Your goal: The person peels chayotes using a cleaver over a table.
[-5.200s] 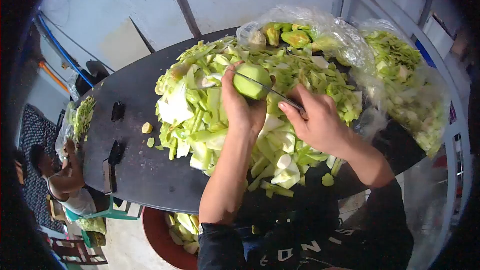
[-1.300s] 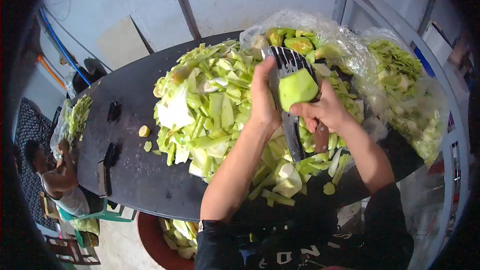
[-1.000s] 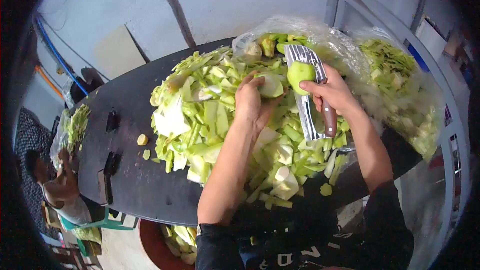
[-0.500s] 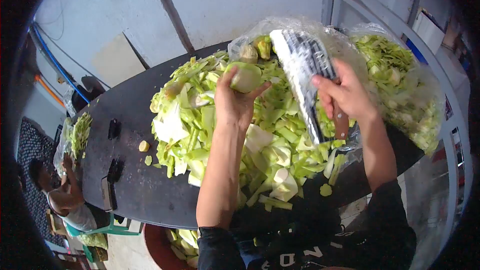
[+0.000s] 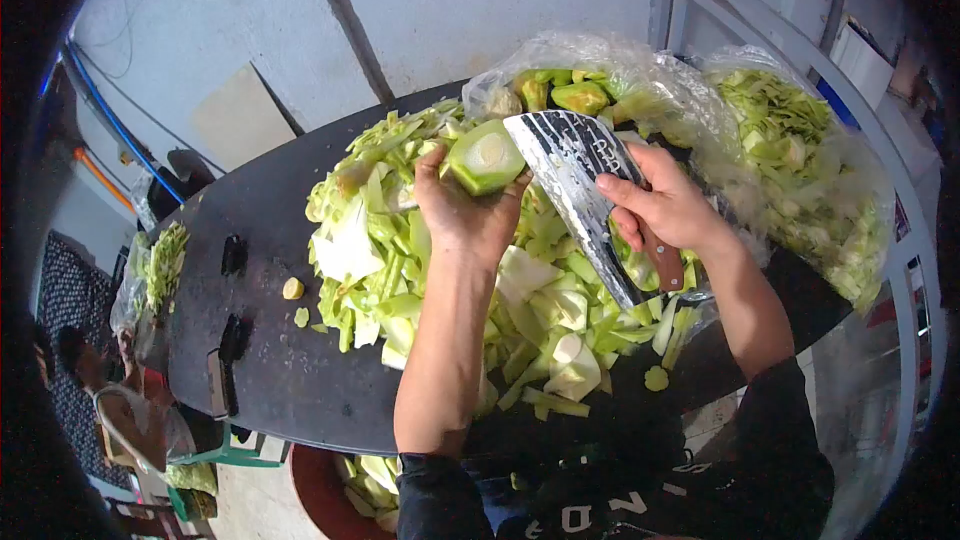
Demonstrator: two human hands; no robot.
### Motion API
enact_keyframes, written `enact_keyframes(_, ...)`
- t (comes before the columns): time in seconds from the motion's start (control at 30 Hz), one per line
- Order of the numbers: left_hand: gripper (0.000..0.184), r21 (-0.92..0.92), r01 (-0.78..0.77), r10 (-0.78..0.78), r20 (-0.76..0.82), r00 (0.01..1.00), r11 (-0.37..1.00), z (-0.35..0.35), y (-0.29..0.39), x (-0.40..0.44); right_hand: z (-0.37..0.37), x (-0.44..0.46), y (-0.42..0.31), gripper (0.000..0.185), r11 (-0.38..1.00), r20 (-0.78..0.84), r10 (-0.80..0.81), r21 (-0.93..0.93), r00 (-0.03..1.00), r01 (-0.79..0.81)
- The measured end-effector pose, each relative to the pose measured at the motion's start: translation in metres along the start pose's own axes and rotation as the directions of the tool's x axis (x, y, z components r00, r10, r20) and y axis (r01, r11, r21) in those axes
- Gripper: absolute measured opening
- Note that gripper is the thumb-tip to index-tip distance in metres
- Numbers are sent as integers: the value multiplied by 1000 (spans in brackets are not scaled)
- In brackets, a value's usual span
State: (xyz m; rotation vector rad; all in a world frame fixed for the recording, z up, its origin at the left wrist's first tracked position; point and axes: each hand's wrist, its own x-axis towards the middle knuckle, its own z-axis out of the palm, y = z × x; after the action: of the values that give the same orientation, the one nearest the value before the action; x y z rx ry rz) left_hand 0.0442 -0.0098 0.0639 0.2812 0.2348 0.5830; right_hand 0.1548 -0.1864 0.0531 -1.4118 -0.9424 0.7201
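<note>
Here, green fruit (image 5: 487, 156) cupped inside left grip (image 5: 466, 212), knife (image 5: 580, 192) clasped in right grip (image 5: 668, 204).

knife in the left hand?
No, the right hand grips the knife, while the left hand holds a cut green piece.

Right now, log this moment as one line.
left hand: holds green piece | right hand: holds knife | cut pieces: heaped on table

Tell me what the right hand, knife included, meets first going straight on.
Likely the green piece in the left hand; the knife in the right hand borders it in view, though depth is unclear.
</note>
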Motion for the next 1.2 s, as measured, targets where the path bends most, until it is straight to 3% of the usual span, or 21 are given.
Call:
enact_keyframes(0.07,45,81,-22,23,-8,1000,996,5,0,0,1,2,3,15,999,-39,-34,-28,999,33)
enact_keyframes(0.2,46,40,-102,102,3,995,994,-6,0,10,5,-2,-4,17,1000,-29,-21,-9,999,21)
enact_keyframes(0.27,45,-54,-13,21,159,987,998,-16,3,11,6,-3,-5,20,999,-16,37,0,999,-37)
enact_keyframes(0.4,45,-62,-11,24,214,976,998,-18,2,11,8,-2,-1,24,997,-2,59,-54,998,-59)
enact_keyframes(0.6,45,-38,-156,160,180,971,987,-12,1,10,11,-3,-3,24,1000,-44,-7,-12,999,7)
enact_keyframes(0.7,44,70,-232,216,186,959,970,-10,-1,8,10,-4,-3,26,999,-38,-17,-45,999,15)
enact_keyframes(0.77,43,129,-307,263,276,924,943,-13,-1,10,11,-4,-3,26,999,-43,-27,-44,999,25)
enact_keyframes(0.87,42,148,-325,284,247,927,934,-10,-3,7,10,-4,-3,28,998,-36,-36,-45,999,34)
enact_keyframes(1.2,35,235,-264,157,393,906,936,-15,-39,-4,11,-5,-3,33,996,-104,-84,-7,991,84)
